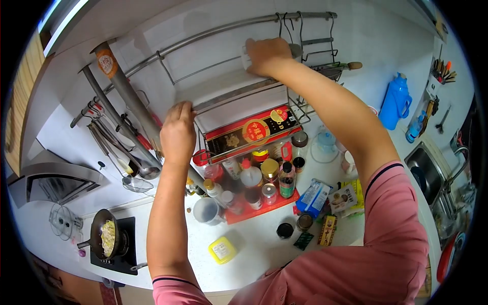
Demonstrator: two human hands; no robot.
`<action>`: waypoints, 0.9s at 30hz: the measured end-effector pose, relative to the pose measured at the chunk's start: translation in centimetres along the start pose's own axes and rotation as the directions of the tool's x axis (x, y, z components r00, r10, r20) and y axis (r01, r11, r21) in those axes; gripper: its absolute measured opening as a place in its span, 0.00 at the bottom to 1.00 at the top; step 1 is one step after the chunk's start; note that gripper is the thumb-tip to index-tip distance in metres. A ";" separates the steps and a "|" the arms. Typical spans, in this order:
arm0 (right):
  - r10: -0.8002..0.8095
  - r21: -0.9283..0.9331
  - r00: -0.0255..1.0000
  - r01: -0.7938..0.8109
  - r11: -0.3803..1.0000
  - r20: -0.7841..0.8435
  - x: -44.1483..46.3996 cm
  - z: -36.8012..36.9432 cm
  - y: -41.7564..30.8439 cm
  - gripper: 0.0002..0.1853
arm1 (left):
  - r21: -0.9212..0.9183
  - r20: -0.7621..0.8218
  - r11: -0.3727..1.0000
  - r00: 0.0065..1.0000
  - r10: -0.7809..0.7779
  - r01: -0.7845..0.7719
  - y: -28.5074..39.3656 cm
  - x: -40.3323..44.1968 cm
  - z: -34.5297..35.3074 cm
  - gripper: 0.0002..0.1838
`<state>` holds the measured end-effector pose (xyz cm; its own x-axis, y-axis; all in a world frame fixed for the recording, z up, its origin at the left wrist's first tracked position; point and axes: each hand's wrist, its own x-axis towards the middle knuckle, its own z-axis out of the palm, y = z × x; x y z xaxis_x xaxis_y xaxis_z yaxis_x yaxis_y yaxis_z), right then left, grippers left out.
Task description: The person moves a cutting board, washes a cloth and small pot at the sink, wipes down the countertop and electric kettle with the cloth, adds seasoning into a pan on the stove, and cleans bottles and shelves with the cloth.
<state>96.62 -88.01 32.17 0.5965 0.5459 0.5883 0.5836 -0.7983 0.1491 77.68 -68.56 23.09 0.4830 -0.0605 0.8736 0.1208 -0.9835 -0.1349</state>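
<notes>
A two-tier metal wall rack hangs from a rail in front of me. My left hand is closed at the rack's left front corner, gripping the frame. Above the upper shelf, my right hand is curled around a whitish wad like a cloth, mostly hidden by the fingers. A greyish round item shows just beyond that hand; its kind is unclear. On the lower tier lies a black, red and gold box. Below it, several bottles and jars stand on a red tray.
At left, a wok with food sits on the stove, below hanging ladles and a strainer. A yellow-lidded container, loose jar lids and packets lie on the counter. A blue thermos and the sink are at right.
</notes>
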 end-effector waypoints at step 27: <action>-0.063 -0.036 0.993 0.067 0.997 0.095 -1.7 -0.1 3.8 0.11 | -0.008 -0.048 1.000 0.999 0.016 -0.017 0.2 -0.1 0.2 0.10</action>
<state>97.73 -92.02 31.84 0.6082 0.6170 0.4993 0.6017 -0.7687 0.2170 77.84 -68.72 22.89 0.4430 -0.0848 0.8925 0.1060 -0.9836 -0.1460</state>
